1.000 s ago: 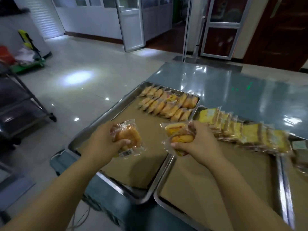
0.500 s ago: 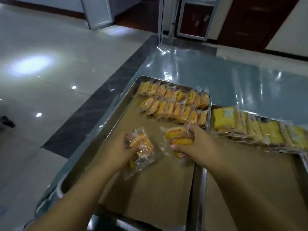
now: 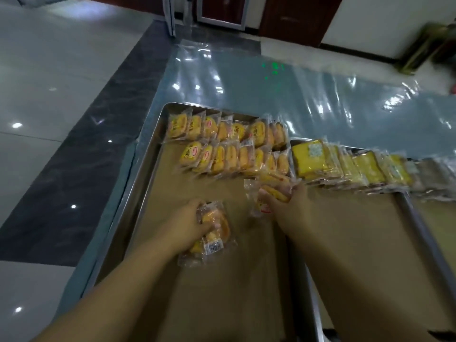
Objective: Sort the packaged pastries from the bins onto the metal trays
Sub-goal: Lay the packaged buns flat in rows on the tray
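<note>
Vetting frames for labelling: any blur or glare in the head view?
Head view: motion blur smears the square cakes toward the right edge; glare streaks the table film; lamp reflections dot the floor; barcoded pack in the left hand fairly sharp; right hand's packs softer.

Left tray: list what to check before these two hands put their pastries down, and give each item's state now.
1. Left hand grips its wrapped pastry: ok.
2. Right hand grips its packs: ok.
3. Number of packs in it: cannot tell, they overlap and blur.
4. Bare paper liner in front of the second row on the left tray: ok.
5. Kind matches that row: ok; yellow cakes lie on the neighbouring tray.
</note>
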`<state>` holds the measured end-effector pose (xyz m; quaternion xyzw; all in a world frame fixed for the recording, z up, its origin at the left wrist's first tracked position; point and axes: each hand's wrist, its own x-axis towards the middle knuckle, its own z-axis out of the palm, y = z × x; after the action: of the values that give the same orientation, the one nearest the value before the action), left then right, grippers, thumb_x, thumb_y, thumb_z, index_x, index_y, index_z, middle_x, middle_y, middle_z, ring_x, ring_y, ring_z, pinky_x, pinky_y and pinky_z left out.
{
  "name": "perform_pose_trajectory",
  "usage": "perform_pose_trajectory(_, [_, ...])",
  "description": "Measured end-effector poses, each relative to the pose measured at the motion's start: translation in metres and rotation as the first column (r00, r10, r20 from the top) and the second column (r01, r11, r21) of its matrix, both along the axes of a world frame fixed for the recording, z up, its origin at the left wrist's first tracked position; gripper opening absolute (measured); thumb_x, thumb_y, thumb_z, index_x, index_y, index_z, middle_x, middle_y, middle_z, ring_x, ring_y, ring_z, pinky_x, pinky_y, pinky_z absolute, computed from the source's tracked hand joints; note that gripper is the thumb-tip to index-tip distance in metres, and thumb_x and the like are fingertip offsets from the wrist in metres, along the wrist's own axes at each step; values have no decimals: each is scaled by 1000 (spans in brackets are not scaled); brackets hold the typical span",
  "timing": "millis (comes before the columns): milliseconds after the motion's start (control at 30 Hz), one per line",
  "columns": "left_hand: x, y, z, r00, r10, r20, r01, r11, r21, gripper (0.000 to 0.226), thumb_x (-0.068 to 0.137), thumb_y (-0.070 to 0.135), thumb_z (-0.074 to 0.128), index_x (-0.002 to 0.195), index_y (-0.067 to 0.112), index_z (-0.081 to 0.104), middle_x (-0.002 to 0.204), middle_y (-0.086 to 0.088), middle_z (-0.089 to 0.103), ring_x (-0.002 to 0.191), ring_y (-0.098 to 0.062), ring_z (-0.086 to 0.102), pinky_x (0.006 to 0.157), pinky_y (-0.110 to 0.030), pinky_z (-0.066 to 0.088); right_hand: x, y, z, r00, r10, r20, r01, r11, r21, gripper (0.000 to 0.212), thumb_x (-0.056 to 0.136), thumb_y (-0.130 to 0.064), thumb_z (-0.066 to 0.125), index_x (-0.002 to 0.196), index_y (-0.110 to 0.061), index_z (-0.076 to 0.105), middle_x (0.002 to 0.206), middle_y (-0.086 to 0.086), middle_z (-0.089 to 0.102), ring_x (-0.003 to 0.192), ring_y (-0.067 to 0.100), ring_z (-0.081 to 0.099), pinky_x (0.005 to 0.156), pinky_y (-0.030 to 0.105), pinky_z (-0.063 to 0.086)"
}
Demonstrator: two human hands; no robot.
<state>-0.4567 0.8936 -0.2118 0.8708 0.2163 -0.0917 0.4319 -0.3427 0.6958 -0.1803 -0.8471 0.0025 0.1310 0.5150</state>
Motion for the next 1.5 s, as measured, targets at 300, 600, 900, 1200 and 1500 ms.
perform_pose_trajectory(300, [19, -1, -6, 1000, -14, 26, 14, 1000, 2, 58, 75, 35, 74, 125, 27, 47, 113, 5, 58, 91, -10, 58, 76, -30, 50, -21, -5, -22, 996, 61, 71, -26, 909, -417, 89, 72, -55, 70, 135, -12, 25, 144, 5, 15, 123, 24, 34, 86, 25, 29])
perform_pose_trajectory(600, [27, -17, -9, 994, -66, 81, 66, 998, 11, 50, 76, 40, 72, 121, 33, 51, 121, 7, 56, 101, -9, 54, 85, -29, 46, -20, -25, -17, 963, 203, 179, -116, 907, -406, 102, 55, -68, 74, 134, -43, 15, 135, -3, 22, 115, 15, 37, 86, 35, 45])
perform_pose_trajectory(900, [13, -17, -12, 990, 97, 105, -98, 995, -4, 55, 76, 41, 72, 124, 27, 48, 122, 5, 58, 98, -9, 54, 81, -29, 45, -25, -39, -29, 962, 177, 208, -71, 896, -437, 76, 57, -63, 75, 117, -36, 39, 114, -9, 29, 97, 12, 48, 73, 27, 47])
perform_pose_trajectory(1200, [-6, -7, -3, 970, 240, 42, -234, 965, -119, 46, 83, 34, 67, 122, 19, 49, 106, 1, 64, 90, -14, 61, 73, -30, 47, -17, -6, -27, 962, 185, 202, -21, 785, -619, 72, 74, -61, 65, 126, -21, 35, 142, 16, 22, 129, 33, 27, 98, 46, 40])
perform_pose_trajectory(1500, [-33, -7, 2, 954, 292, 60, -273, 937, -218, 40, 75, 29, 76, 103, 19, 49, 98, 1, 60, 85, -16, 62, 63, -28, 48, -55, -11, -6, 857, 351, 376, -75, 808, -584, 58, 76, -42, 68, 124, -20, 45, 139, 9, 25, 126, 28, 21, 101, 44, 28])
